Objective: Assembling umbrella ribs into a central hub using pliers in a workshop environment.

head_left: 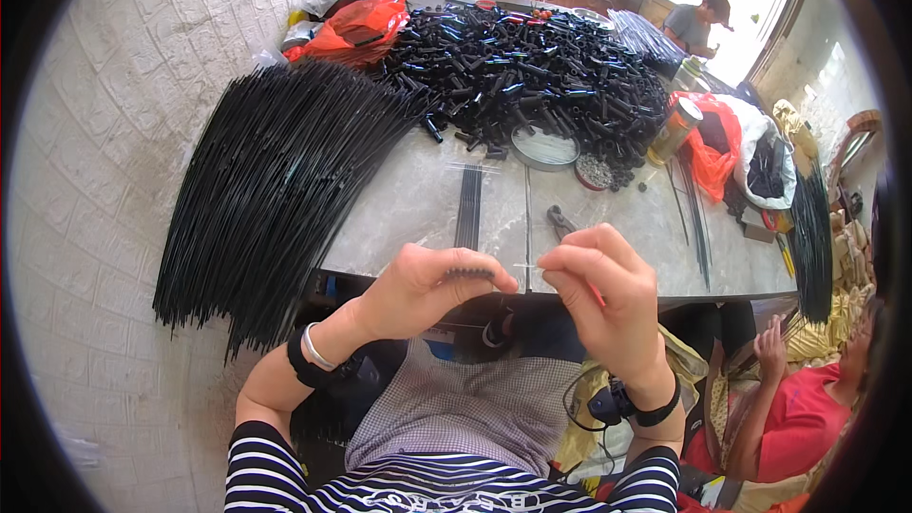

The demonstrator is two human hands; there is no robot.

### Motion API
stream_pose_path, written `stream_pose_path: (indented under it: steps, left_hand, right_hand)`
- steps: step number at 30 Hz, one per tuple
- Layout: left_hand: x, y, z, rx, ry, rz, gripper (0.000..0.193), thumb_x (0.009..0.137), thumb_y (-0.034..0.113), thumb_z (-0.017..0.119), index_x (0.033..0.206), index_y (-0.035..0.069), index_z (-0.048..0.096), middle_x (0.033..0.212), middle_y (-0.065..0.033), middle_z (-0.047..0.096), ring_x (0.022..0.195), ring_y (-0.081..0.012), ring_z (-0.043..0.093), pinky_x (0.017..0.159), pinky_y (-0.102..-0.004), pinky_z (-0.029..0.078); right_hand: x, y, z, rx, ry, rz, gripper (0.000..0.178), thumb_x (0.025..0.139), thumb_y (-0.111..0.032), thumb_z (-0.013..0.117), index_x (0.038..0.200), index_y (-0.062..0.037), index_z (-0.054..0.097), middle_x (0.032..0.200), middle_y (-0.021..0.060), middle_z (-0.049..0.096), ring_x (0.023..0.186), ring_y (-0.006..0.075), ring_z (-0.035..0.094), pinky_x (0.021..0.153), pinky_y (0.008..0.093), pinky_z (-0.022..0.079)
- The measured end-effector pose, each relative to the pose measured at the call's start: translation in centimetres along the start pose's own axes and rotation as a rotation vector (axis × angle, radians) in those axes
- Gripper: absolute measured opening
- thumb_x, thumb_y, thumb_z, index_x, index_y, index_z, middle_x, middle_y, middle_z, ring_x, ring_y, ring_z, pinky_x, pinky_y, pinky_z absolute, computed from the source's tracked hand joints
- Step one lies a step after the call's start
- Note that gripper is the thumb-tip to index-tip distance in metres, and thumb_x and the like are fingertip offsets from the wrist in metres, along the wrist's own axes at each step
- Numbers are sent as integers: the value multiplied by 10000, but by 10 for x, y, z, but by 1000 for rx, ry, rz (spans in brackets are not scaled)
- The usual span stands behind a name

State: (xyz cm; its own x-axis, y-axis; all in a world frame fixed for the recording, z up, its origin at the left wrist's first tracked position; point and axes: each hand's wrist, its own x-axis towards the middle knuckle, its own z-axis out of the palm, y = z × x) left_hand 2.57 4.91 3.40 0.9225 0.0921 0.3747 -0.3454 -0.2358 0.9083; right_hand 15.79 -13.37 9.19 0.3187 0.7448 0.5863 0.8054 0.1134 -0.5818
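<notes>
My left hand (423, 287) is closed around a row of thin black rods (468, 209). Their near ends show as dark dots above the fingers, and the rods stretch forward over the table. Thin pale pins stick out crosswise at their far ends. Between my two hands, over the table's front edge, is a small thin whitish pin (528, 266). My right hand (606, 290) pinches it between thumb and forefinger, close to the left fingertips. A bit of something red shows inside the right palm. Beyond the right hand lies a dark-handled tool (560, 220), partly covered.
A large sheaf of black rods (275, 190) hangs over the table's left side. A heap of short black tubes (532, 76) covers the back. Nearer stand a round tin (545, 148), a dish of small metal bits (596, 171) and a can (674, 131). Other people sit around.
</notes>
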Motion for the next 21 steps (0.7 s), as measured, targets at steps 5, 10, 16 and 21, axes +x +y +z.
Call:
stream_pose_path:
  steps: [5, 10, 16, 21]
  left_hand:
    - [-1, 1, 3, 64, 16, 66, 199, 922, 46, 581, 1116, 34, 623, 1006, -94, 717, 944, -184, 691, 837, -283, 538]
    - [-2, 8, 2, 105, 29, 54, 204, 920, 47, 586, 1119, 34, 625, 1012, -91, 718, 949, -179, 689, 832, -280, 537]
    - [-1, 7, 2, 110, 26, 64, 213, 925, 51, 584, 1134, 36, 623, 1015, -85, 719, 951, -178, 689, 833, -279, 536]
    - [-3, 5, 1, 95, 22, 76, 221, 926, 56, 584, 1143, 38, 621, 1017, -90, 718, 958, -178, 688, 834, -278, 536]
  right_hand:
    - [-4, -10, 1, -233, 37, -179, 230, 707, 45, 678, 924, -31, 683, 846, 79, 596, 733, 234, 562, 639, 328, 462]
    - [-6, -14, 4, -241, 10, -194, 319, 656, 44, 658, 955, -60, 700, 829, 53, 568, 725, 216, 528, 641, 324, 442]
    - [-5, -15, 4, -266, 7, -191, 335, 656, 28, 657, 974, -69, 697, 841, 48, 565, 737, 215, 525, 654, 330, 433]
    - [-4, -16, 3, -270, -11, -190, 335, 656, 21, 657, 975, -73, 696, 841, 42, 564, 737, 212, 522, 665, 333, 422]
